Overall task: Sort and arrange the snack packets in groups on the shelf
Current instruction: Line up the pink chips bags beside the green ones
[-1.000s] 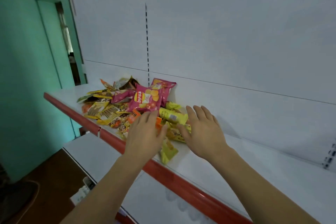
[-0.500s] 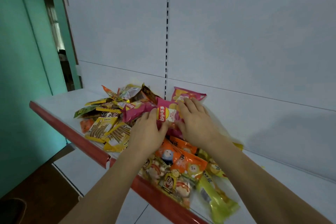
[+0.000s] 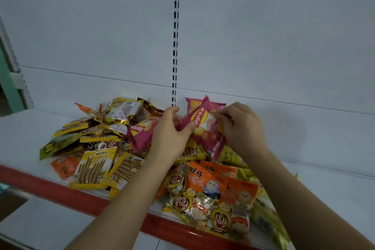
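Now pink chip packet (image 3: 204, 126) pinched between left hand (image 3: 172, 134), right hand (image 3: 241, 128), above pile

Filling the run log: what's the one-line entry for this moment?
stage: sorting | left hand: pinches pink Lay's packet | right hand: pinches same packet | pile: unsorted on shelf

I count three pink crisp bags: one (image 3: 199, 122) in my grasp, one (image 3: 142, 134) to its left, one (image 3: 192, 103) behind. Two yellow stick-biscuit packets (image 3: 94, 166) lie near left, two orange packets (image 3: 205, 178) near right. The rest overlap too much to count.
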Demonstrator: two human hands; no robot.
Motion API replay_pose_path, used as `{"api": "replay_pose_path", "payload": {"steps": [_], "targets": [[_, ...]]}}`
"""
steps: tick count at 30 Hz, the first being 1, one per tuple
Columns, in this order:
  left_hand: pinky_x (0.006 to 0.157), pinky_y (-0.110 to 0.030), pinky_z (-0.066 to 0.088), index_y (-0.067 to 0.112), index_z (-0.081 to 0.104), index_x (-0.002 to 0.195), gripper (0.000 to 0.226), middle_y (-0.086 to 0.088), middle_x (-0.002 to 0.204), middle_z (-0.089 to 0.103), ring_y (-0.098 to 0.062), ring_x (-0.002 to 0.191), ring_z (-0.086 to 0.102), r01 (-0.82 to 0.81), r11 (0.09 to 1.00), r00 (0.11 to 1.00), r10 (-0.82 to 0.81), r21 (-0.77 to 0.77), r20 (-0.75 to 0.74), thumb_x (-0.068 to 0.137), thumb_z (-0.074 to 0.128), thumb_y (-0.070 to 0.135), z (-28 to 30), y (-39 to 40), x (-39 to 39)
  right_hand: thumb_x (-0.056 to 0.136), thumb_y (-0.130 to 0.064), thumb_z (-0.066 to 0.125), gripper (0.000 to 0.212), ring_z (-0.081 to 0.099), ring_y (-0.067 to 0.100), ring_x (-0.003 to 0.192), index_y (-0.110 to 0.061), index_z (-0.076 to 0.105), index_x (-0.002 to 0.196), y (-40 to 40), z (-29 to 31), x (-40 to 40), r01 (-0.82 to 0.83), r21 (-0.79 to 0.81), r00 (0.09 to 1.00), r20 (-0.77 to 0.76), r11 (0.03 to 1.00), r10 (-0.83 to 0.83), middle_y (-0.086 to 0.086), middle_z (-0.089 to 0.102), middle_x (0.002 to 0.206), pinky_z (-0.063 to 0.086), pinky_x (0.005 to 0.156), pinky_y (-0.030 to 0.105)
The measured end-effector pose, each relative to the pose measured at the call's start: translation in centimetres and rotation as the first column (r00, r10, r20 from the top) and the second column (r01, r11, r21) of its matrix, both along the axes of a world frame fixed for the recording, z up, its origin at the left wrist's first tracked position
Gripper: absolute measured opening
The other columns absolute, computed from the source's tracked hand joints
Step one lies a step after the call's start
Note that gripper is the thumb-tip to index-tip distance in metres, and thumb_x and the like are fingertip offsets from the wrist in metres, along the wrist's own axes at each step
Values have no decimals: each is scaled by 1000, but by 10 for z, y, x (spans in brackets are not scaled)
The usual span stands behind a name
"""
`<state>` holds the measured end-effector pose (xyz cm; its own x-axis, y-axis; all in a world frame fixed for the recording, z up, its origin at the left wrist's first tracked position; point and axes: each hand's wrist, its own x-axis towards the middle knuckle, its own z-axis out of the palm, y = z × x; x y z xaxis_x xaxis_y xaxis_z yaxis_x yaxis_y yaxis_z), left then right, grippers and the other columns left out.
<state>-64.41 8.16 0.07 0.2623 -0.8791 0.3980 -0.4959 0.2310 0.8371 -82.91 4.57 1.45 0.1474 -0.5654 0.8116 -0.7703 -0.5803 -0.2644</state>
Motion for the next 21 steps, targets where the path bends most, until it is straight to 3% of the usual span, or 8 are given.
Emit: {"api": "replay_pose_path", "payload": {"steps": [3,6,8,10,13,15,18,21], "targets": [[83,-20,47,24,39,150,75,13,118,57,1,100,57,21,1000,969,-25,-18,-244,89,75,46,3,-4,-4,96,-20,64,14,61,18,82,-11,73,93,3,5,2,12,-43,990,144,999,-5,-2,65,88,51,69,33],[104,-44,53,27,43,148,93,4,130,64,-16,118,64,202,979,817,-149,34,-557,73,80,66,10,-10,-10,100,-24,57,18,62,14,73,-12,67,91,4,14,14,-18,-70,967,253,997,35,-3,62,86,54,64,37],[102,-51,54,30,57,135,84,3,126,70,-21,116,68,256,966,824,-191,49,-534,65,78,72,14,-12,-14,99,-21,58,16,61,11,71,-11,67,91,7,18,25,-69,-93,972,218,993,88,-3,62,88,53,64,30],[94,-50,59,31,62,123,57,5,118,73,-21,109,72,188,982,855,-157,13,-495,77,77,61,17,-15,-13,100,-19,58,14,60,10,78,-11,69,98,7,20,29,-64,-64,976,204,996,76,-3,65,93,50,67,24],[90,-42,60,28,60,122,37,8,116,71,-18,107,71,85,996,859,-84,-22,-505,91,76,39,20,-21,0,103,-26,50,25,63,18,96,-12,66,116,-5,20,18,57,174,971,219,983,-95,1,69,108,50,78,29],[86,-32,57,29,60,122,34,11,114,70,-13,106,69,60,998,879,-62,-19,-472,92,76,35,20,-21,9,102,-43,47,41,62,25,105,-12,60,126,-16,16,12,187,391,973,53,901,-225,5,69,114,51,83,35],[85,-33,57,29,60,124,38,11,114,70,-13,106,69,42,999,876,-41,-9,-481,90,78,33,21,-18,16,93,-66,48,56,60,26,90,-14,53,113,-27,4,15,293,597,956,-178,747,-233,5,64,95,48,66,33],[87,-46,62,27,56,122,39,7,116,69,-19,106,71,0,1000,863,-2,-5,-505,90,78,28,22,-15,23,88,-64,59,51,56,16,76,-18,50,108,-36,-9,21,218,681,975,-128,699,-179,-4,56,85,42,56,28]]}}
